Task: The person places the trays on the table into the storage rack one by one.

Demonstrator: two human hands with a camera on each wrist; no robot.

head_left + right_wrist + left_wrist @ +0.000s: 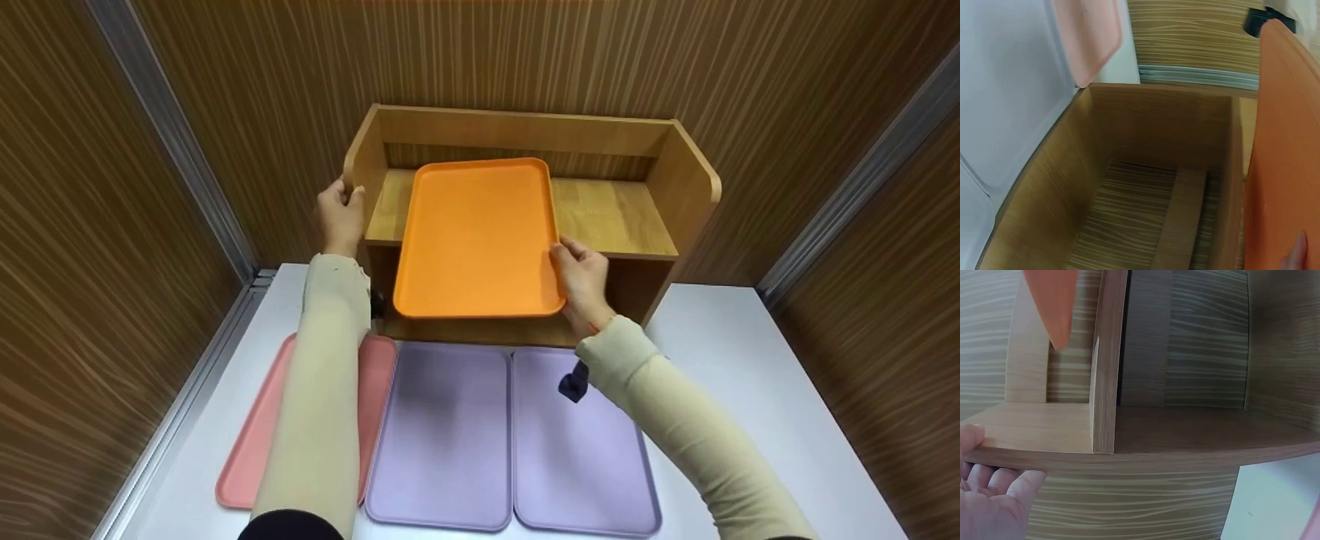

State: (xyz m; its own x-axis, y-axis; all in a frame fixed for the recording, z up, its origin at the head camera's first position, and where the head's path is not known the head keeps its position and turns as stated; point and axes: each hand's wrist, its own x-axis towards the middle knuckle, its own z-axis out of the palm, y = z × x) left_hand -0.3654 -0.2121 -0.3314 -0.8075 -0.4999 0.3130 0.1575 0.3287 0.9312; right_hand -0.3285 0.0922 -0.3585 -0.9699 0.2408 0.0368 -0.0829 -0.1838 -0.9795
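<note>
My right hand [583, 281] grips an orange tray [480, 240] by its right edge near the lower corner, thumb on the upper face. The tray is raised and tilted in front of a two-level wooden shelf [615, 217], covering part of its upper board. In the right wrist view, the tray's underside [1280, 157] and a fingertip against it show. With my left hand [341, 217] I hold the front edge of the shelf's left side panel [1185, 462]. The left wrist view shows the thumb on the panel's inner face and the other fingers outside.
Two purple trays [442, 442] lie side by side on the white table [705, 352] before the shelf. Left of them is a pink tray [255, 442], partly hidden under my left sleeve. Wood-grain walls [885, 225] enclose the table at the back and sides.
</note>
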